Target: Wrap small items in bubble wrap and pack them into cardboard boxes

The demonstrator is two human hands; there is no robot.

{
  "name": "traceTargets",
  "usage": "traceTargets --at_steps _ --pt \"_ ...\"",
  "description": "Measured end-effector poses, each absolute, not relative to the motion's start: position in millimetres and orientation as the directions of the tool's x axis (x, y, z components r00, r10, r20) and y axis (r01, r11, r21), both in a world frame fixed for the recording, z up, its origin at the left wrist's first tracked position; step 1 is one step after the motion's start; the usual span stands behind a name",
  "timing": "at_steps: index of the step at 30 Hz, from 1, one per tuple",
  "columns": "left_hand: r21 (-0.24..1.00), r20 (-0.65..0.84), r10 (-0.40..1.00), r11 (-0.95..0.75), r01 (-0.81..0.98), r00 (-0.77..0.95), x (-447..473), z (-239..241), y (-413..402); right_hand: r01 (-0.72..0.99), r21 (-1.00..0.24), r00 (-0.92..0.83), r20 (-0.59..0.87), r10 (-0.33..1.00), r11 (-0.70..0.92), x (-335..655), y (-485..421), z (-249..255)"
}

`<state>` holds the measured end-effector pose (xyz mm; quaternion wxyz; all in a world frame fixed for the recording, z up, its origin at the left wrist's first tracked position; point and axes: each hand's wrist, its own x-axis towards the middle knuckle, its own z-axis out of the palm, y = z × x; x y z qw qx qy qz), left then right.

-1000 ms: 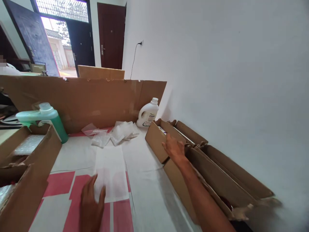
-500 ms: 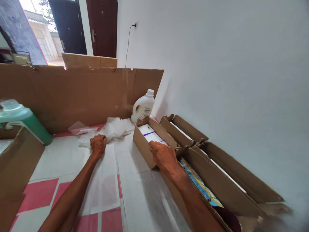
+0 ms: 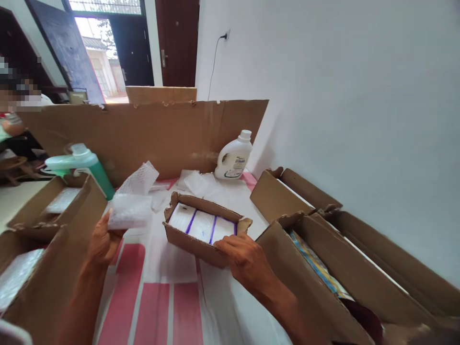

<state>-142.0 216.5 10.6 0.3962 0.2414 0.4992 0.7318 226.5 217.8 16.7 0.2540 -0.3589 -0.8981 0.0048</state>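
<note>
My left hand (image 3: 104, 239) is closed on clear bubble wrap bags (image 3: 130, 211), raised at the left of the tablecloth. My right hand (image 3: 244, 258) grips the near right corner of a small open cardboard box (image 3: 190, 243). White packs (image 3: 201, 226) with purple edges stand in a row inside that box. Whether its base touches the cloth I cannot tell. Behind it lie more clear plastic bags (image 3: 203, 184). A white jug (image 3: 235, 158) with a handle stands at the back.
Open cardboard boxes (image 3: 280, 196) line the right by the wall, one holding a blue and yellow package (image 3: 318, 266). More boxes (image 3: 84, 206) with bubble-wrapped items stand left, beside a green bottle (image 3: 97, 175). A cardboard panel (image 3: 161, 139) borders the back. A person (image 3: 12, 124) is at far left.
My right hand has pulled the small box leftward, away from the row at the wall. The left hand has picked up bubble wrap bags and moved left. The view has swung left.
</note>
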Motion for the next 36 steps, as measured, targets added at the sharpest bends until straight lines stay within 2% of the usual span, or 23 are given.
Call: traceTargets --at_steps 2,4,7,10,11,13,15,17,19,21,23,26,29,31,33,34,36 --pt "0.864 -0.144 0.822 -0.167 -0.475 -0.55 -138.2 12.6 176.8 0.592 -0.208 -0.645 0.457 0.612 0.779 226.2 212.3 17.3" --pt "0.843 -0.191 0.817 -0.148 -0.518 -0.544 -134.8 12.2 139.9 0.576 -0.236 -0.641 0.464 0.612 0.783 226.6 204.4 23.1" --pt "0.892 -0.201 0.842 -0.053 -0.448 -0.501 -131.0 10.3 89.6 0.582 -0.327 -0.546 0.521 0.656 0.744 222.0 183.1 41.8" --pt "0.945 -0.258 0.879 0.143 -0.294 -0.402 -124.0 14.1 45.2 0.489 -0.556 -0.416 0.529 0.739 0.673 204.9 153.2 58.4" --pt "0.948 -0.287 0.883 0.206 -0.241 -0.371 -120.1 17.5 32.1 0.428 -0.667 -0.39 0.472 0.79 0.61 196.9 143.0 59.4" --pt "0.941 -0.332 0.885 0.289 -0.174 -0.327 -110.1 26.7 9.7 0.301 -0.865 -0.438 0.249 0.864 0.402 179.5 123.5 51.4" --pt "0.938 -0.342 0.895 0.31 -0.154 -0.287 -98.7 35.8 -7.0 0.19 -0.97 -0.623 0.002 0.782 0.153 162.7 104.2 32.4" --pt "0.943 -0.323 0.921 0.294 -0.154 -0.218 -88.4 41.1 -18.0 0.056 -0.997 -0.8 -0.081 0.594 -0.06 147.9 83.5 9.4" --pt "0.948 -0.295 0.949 0.276 -0.159 -0.109 -80.1 41.4 -24.2 -0.143 -0.952 -0.858 -0.017 0.514 -0.27 135.5 62.8 -9.6" --pt "0.949 -0.269 0.963 0.263 -0.174 -0.012 -74.1 38.1 -26.6 -0.349 -0.83 -0.81 0.033 0.586 -0.436 126.4 46.2 -20.0" --pt "0.951 -0.249 0.968 0.253 -0.176 0.043 -70.8 33.0 -26.1 -0.504 -0.694 -0.711 -0.005 0.703 -0.514 122.5 37.2 -22.1" --pt "0.955 -0.254 0.963 0.264 -0.133 0.087 -72.5 23.1 -19.7 -0.604 -0.626 -0.559 -0.111 0.822 -0.494 128.4 37.2 -18.6" --pt "0.964 -0.266 0.963 0.266 0.008 0.038 -77.1 8.4 -7.7 -0.561 -0.736 -0.41 -0.15 0.9 -0.379 140.9 41.6 -19.2" --pt "0.97 -0.153 0.978 0.175 0.167 -0.139 -74.8 -3.6 -0.3 -0.473 -0.836 -0.273 -0.159 0.949 -0.277 147.1 41.6 -23.5" --pt "0.93 0.05 0.96 0.057 0.364 -0.277 -64.6 -15.4 3.4 -0.355 -0.912 -0.128 -0.17 0.977 -0.205 149.9 38.6 -28.5" --pt "0.893 0.139 0.952 -0.002 0.451 -0.271 -56.8 -20.8 3.7 -0.294 -0.938 -0.069 -0.172 0.983 -0.185 150.2 36.4 -30.3" --pt "0.817 0.248 0.958 -0.128 0.562 -0.142 -38.1 -30.4 2.2 -0.19 -0.968 -0.011 -0.166 0.986 -0.165 149.6 31.4 -31.5"
